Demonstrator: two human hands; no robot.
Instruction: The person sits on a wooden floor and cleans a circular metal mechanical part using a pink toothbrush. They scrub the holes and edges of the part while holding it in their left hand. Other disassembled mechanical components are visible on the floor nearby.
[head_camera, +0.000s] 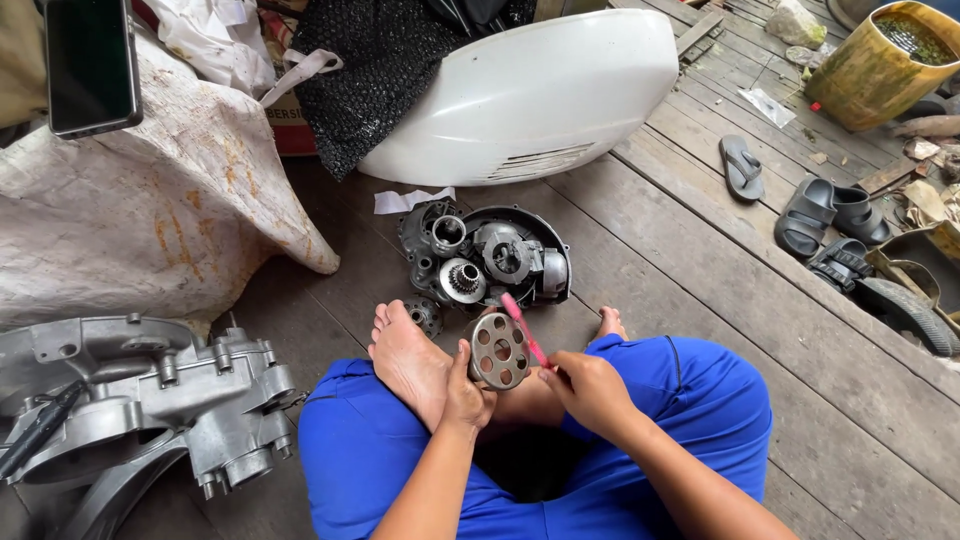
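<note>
I sit cross-legged in blue trousers on a wooden plank floor. My left hand (464, 393) holds a round metal disc (498, 351) with several holes, tilted up above my bare foot. My right hand (592, 390) grips a pink toothbrush (524, 328) whose head rests on the disc's upper right edge. Just beyond my feet lies a dark pan (553, 262) filled with greasy engine parts, gears and a small sprocket (424, 315) beside it.
A silver engine casing (150, 400) lies at the left. A stained cloth sack (150, 200) and a white scooter side panel (530, 95) stand behind. Sandals (815, 215), a tyre and a yellow bucket (885, 65) are at the right. A phone (92, 65) hangs upper left.
</note>
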